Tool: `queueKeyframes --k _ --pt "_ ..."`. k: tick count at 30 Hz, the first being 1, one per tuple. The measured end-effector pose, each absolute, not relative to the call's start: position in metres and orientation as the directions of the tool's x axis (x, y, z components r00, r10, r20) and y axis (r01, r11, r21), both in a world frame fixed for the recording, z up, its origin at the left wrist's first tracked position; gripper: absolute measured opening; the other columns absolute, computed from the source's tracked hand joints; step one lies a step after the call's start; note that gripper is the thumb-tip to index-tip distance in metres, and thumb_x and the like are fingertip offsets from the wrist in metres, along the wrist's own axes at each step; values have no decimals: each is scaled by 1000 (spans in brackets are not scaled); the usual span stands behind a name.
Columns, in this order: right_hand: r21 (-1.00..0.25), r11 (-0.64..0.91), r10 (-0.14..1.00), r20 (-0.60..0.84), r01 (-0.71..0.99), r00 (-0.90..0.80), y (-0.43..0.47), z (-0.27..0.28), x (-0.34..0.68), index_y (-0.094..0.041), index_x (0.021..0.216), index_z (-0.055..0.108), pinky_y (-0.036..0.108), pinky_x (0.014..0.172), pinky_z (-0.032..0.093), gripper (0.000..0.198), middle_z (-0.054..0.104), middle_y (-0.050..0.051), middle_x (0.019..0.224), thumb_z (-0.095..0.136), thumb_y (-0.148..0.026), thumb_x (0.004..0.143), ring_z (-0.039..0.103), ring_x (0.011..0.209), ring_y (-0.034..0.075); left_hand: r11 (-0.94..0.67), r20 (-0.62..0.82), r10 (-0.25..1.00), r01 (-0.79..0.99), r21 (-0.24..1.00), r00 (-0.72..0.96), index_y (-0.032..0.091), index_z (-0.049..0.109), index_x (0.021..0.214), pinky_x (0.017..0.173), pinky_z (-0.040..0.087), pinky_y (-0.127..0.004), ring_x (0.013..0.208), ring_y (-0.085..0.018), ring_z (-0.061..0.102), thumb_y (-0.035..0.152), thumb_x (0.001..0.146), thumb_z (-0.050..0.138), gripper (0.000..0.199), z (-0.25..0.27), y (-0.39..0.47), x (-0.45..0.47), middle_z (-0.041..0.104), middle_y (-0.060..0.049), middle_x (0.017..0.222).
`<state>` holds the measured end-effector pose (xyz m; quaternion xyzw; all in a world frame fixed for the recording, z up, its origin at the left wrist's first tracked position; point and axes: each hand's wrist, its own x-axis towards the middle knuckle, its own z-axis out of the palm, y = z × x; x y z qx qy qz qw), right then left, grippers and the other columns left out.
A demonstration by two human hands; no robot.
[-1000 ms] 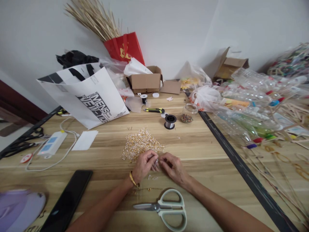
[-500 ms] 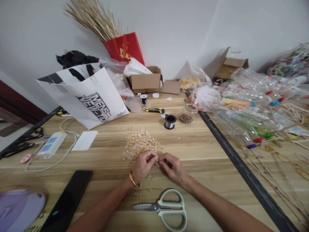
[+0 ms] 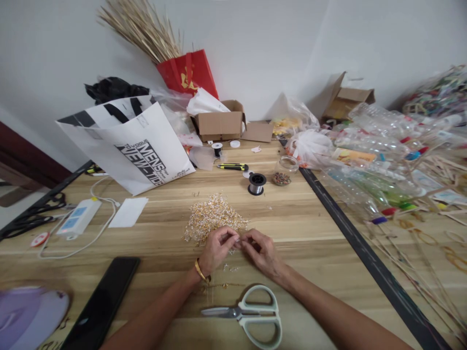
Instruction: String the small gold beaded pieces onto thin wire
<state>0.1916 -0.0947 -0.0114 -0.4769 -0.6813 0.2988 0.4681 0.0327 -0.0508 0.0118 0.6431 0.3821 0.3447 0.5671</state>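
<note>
My left hand (image 3: 219, 249) and my right hand (image 3: 261, 252) meet fingertip to fingertip just in front of a pile of gold and clear beads (image 3: 212, 216). Both are closed in a pinch. A small clear bead (image 3: 238, 240) shows between the left fingertips, and the right fingertips touch the same spot; anything else there is too small to make out. Thin clear thread (image 3: 213, 291) hangs below my left hand. A few loose clear beads (image 3: 230, 268) lie under the hands, with a fine gold chain (image 3: 225, 285) nearer me. Scissors (image 3: 251, 312) with pale green handles lie between my forearms.
Beyond the pile are a spool of wire (image 3: 257, 183), a utility knife (image 3: 232, 166) and a glass jar (image 3: 285, 171) of beads. To the left lie a black phone (image 3: 104, 301), a power strip (image 3: 79, 218) and a white bag (image 3: 127, 146). Plastic bottles (image 3: 368, 189) crowd the right side.
My right fingertips have shifted slightly and draw closer to the left ones. Everything else stays where it was.
</note>
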Motion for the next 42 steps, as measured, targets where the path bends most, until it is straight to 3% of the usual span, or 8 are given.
queueKeyframes --k 20,42 --pt "-865 356 933 351 353 -79 -95 -8 191 -17 84 59 22 57 44 11 58 3 72 49 -22 87 53 63 13 -149 87 912 125 981 400 14 59 70 63 48 -24 65 -14 60 31 78 60 18 12 -50 32 60 -2 69" --pt "-842 362 931 349 399 -107 -94 -13 192 -17 78 58 22 57 40 12 57 2 69 48 -17 85 51 61 13 -88 31 932 142 986 361 14 56 72 61 50 -25 63 -15 63 31 78 58 18 10 -49 33 60 -1 67"
